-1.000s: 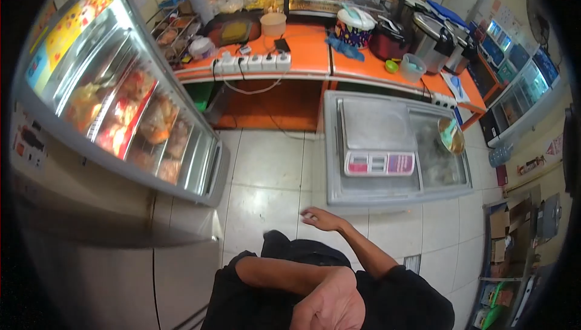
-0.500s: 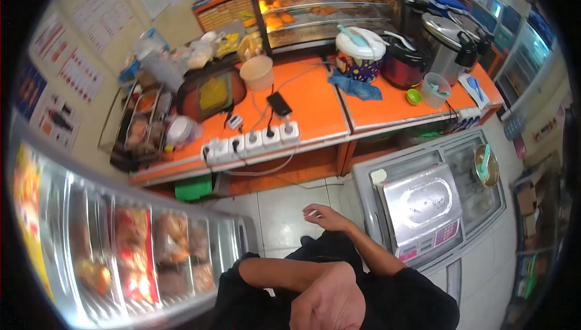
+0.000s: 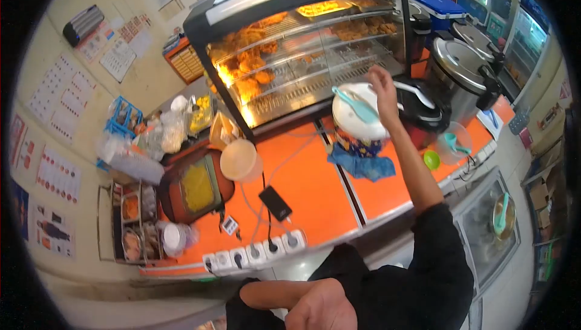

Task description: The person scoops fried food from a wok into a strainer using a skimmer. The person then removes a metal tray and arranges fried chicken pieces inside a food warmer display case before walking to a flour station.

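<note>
My right hand [image 3: 385, 95] is stretched over the orange counter, its fingers loosely apart and nothing visible in them. It is beside the right edge of a patterned pot's white lid [image 3: 346, 125]; whether it touches the lid I cannot tell. A turquoise rice paddle [image 3: 356, 106] lies on that lid. Just right of the hand, a white paddle [image 3: 417, 94] rests on a dark rice cooker [image 3: 437, 119]. Low in the view, close to my body, is my left hand [image 3: 324, 310], bent at the wrist. Its fingers are not clearly visible.
A lit display warmer [image 3: 296, 97] with fried food stands behind the pot. On the counter are a blue cloth [image 3: 363, 166], a beige tub [image 3: 241, 160], a phone [image 3: 275, 203] and a power strip [image 3: 257, 252] with cables. A large steel pot [image 3: 457, 79] stands at right.
My right hand has risen from above the floor to the pot's lid. The view has moved closer to the counter, and the scale on the freezer is out of sight. My left hand stays near my body.
</note>
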Motion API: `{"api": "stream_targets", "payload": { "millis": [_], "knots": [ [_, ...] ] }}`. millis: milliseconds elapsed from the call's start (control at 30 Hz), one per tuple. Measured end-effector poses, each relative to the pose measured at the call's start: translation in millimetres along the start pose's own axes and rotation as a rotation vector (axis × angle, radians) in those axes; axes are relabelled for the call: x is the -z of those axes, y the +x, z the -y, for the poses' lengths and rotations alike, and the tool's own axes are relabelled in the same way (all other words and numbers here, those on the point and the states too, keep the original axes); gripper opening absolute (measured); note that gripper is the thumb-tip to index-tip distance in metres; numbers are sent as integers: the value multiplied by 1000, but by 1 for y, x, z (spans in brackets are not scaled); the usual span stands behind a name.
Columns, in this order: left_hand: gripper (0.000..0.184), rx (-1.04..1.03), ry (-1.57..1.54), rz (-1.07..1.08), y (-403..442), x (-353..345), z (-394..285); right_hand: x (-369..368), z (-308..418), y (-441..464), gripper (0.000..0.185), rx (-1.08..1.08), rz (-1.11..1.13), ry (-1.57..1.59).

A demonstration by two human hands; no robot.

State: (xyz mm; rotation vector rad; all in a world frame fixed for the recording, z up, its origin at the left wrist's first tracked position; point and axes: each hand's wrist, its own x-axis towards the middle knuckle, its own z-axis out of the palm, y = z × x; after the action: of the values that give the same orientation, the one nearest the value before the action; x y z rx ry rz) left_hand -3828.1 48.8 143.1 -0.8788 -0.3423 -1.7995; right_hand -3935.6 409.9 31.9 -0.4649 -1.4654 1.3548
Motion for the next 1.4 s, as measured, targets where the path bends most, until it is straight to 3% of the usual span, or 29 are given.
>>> {"api": "stream_targets", "payload": {
  "millis": [133, 233, 400, 500, 567, 633, 767, 867, 933, 1033, 1133, 1233, 1333, 1400],
  "knots": [
    [46, 9, -28, 64, -46, -14, 90, -15, -65, 162, 77, 54, -273, -497],
    [46, 63, -52, 99, -78, -14, 142, -8, -112, 232, 92, -115, -435, -637],
    [46, 121, -58, 138, -121, -12, 208, -32, -177, 289, 83, -208, -721, -620],
    [47, 190, -89, 140, -149, -12, 230, -49, -185, 285, 83, -222, -739, -617],
    [47, 245, -111, 141, -166, -13, 235, -71, -202, 270, 86, -192, -705, -649],
    [47, 284, -137, 131, -181, -15, 238, -98, -185, 233, 94, -204, -491, -707],
    [47, 328, -155, 133, -196, -16, 240, -98, -111, 157, 105, -314, 358, -660],
    [48, 331, -152, 160, -199, -18, 243, -57, -91, 168, 100, -295, 693, -314],
    [48, 330, -138, 172, -199, -21, 244, -40, -106, 191, 95, -173, 236, -494],
    [48, 316, -129, 179, -199, -24, 241, -19, -134, 236, 101, -190, -188, -440],
    [49, 314, -145, 190, -201, -24, 241, -48, -149, 223, 106, -240, -202, -613],
    [49, 317, -143, 195, -206, -25, 237, -47, -140, 214, 112, -310, -18, -477],
    [49, 338, -151, 187, -209, -27, 234, -32, -125, 196, 105, -235, 350, -426],
    [50, 348, -147, 197, -209, -25, 235, -11, -106, 211, 97, -200, 503, -564]
  ]
}}
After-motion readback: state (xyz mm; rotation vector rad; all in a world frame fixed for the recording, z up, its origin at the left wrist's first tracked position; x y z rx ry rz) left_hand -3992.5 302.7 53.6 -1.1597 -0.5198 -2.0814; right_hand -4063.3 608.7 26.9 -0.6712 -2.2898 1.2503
